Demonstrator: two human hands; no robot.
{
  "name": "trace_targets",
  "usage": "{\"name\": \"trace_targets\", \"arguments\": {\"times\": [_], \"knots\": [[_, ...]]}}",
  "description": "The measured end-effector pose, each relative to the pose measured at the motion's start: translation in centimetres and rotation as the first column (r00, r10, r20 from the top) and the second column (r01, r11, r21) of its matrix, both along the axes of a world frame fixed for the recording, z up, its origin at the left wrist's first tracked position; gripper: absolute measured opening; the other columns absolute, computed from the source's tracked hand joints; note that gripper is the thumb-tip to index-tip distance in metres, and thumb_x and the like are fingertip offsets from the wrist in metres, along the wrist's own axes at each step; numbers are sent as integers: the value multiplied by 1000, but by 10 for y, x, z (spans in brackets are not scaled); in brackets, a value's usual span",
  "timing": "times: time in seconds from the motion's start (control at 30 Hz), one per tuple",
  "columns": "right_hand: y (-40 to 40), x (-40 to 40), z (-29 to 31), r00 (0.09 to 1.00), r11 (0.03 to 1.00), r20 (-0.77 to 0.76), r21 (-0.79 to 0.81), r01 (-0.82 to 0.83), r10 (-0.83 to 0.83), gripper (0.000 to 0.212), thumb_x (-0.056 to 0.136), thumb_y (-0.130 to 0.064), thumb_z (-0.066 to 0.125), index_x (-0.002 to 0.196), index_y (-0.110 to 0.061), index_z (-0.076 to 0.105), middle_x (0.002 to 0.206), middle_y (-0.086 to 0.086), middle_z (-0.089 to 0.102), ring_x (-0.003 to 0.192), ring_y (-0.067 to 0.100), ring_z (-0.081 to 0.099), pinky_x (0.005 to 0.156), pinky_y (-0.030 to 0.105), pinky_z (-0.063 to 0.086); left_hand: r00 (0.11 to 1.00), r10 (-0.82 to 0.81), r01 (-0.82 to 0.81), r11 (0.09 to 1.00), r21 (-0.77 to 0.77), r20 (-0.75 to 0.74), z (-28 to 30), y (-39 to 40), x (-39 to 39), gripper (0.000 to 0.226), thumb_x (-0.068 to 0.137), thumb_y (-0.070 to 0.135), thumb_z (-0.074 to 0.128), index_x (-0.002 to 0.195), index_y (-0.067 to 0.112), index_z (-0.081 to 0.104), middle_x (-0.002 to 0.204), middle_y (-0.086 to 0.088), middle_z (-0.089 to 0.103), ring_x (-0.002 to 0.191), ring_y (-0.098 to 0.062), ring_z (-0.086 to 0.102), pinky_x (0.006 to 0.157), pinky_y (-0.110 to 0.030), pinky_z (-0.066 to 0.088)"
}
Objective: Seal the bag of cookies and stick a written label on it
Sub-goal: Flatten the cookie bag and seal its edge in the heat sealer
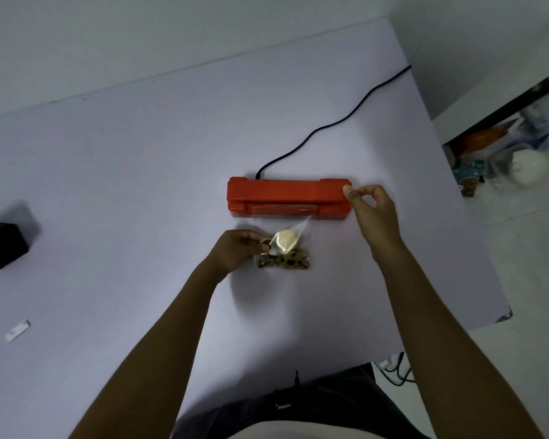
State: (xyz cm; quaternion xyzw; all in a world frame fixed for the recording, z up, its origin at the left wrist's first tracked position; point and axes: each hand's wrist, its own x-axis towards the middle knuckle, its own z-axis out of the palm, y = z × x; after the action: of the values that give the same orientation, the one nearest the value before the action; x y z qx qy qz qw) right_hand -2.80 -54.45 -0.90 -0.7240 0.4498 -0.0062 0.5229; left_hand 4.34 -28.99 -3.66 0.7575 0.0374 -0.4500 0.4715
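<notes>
Clear thin plastic bag of cookies [284, 248] lies on the pale purple table [140, 185], a bit below the middle of the frame, just under the long orange-red plastic sealer machine [287, 198]. It looks v. light and floppy, and the plastic is prob. slippery. Cookies inside, pale round ones near the top and brown spotty ones at the bottom, could snap or crumble, so no squeezing there. Best spot to grab is the empty flap at the top, w/ fingers flat on the plastic, not on the cookies.

Left hand [235, 251] sits right at the left side of the bag, fingers curled in and pinching its edge. Bag's open corner pokes up toward the sealer's front slot and looks to be touching or almost in it; can't tell which.

Right hand [370, 213] is to the right of the bag and not touching it. Its thumb and first finger are pressed close together at the right end of the sealer, other fingers loosely curled. Can't tell if it grips the lid or just rests on it.

Small white strip [17, 331], maybe the label, lies far off at lower left. Black cord [330, 122] runs from the sealer to the upper right.
</notes>
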Motion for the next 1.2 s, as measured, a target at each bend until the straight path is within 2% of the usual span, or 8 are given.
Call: {"name": "trace_targets", "arguments": {"times": [0.1, 0.27, 0.4, 0.57, 0.67, 0.83, 0.93, 1.2], "knots": [[1, 0, 2, 999, 999, -22, 33, 38, -37, 30, 81, -54, 66, 84, -27, 53, 112, -4, 54, 119, 20, 45, 88, 32, 39, 1000, 6, -6, 1000, -6, 8, 0, 1, -3, 22, 77, 13, 77, 97, 5, 73, 93, -7, 72, 77, -8, 64, 72, -15, 51], [0, 1, 6, 998, 997, -49, 55, 50, -47, 36, 81, -54, 66, 77, -27, 43, 111, 0, 53, 108, 19, 48, 79, 28, 36, 1000, 24, -24, 1000, -16, -1, 1, 2, -4, 23, 78, 11, 76, 99, 3, 72, 95, -10, 71, 79, -12, 64, 79, -22, 51], [0, 1, 6, 998, 998, -49, 32, 52, -50, 42, 78, -59, 66, 74, -27, 39, 92, 0, 51, 91, 21, 46, 64, 27, 37, 1000, 19, -18, 1000, -14, 6, 1, 2, -5, 23, 78, 11, 76, 100, 2, 72, 96, -12, 71, 82, -15, 63, 81, -26, 50], [1, 1, 7, 996, 999, -77, 3, 41, -41, 45, 81, -56, 65, 88, -17, 44, 83, -4, 48, 83, 18, 47, 58, 23, 35, 999, 39, -39, 999, -17, 1, 0, 2, -6, 23, 77, 11, 77, 98, 3, 72, 93, -10, 71, 82, -15, 64, 83, -29, 51], [1, 0, 7, 995, 999, -85, 3, 43, -43, 47, 81, -57, 65, 90, -16, 45, 86, -3, 49, 88, 20, 49, 63, 26, 38, 999, 42, -42, 999, -25, 2, 0, 3, -6, 24, 77, 10, 77, 100, 1, 71, 95, -12, 71, 82, -15, 64, 84, -28, 51], [0, 0, 4, 996, 999, -76, 19, 50, -48, 45, 78, -59, 66, 100, -23, 51, 116, -3, 48, 122, 23, 45, 92, 32, 39, 999, 34, -33, 999, -23, 10, -1, 2, -6, 25, 78, 11, 76, 101, 1, 71, 92, -9, 71, 74, -5, 65, 74, -17, 52], [0, -1, 5, 998, 999, -56, 29, 41, -39, 50, 80, -57, 66, 116, -25, 55, 122, -2, 47, 126, 23, 43, 91, 29, 37, 999, 36, -36, 999, -23, 14, -2, 2, -6, 25, 79, 11, 75, 101, 1, 71, 86, -3, 69, 62, 7, 63, 64, -8, 50], [0, -1, 8, 996, 999, -85, 48, 21, -17, 73, 81, -61, 62, 140, -22, 44, 149, 6, 40, 136, 25, 37, 107, 41, 36, 999, 34, -33, 999, -24, 30, -2, 1, -6, 23, 79, 11, 75, 99, 2, 71, 84, 0, 69, 61, 9, 63, 61, -5, 50]]}}
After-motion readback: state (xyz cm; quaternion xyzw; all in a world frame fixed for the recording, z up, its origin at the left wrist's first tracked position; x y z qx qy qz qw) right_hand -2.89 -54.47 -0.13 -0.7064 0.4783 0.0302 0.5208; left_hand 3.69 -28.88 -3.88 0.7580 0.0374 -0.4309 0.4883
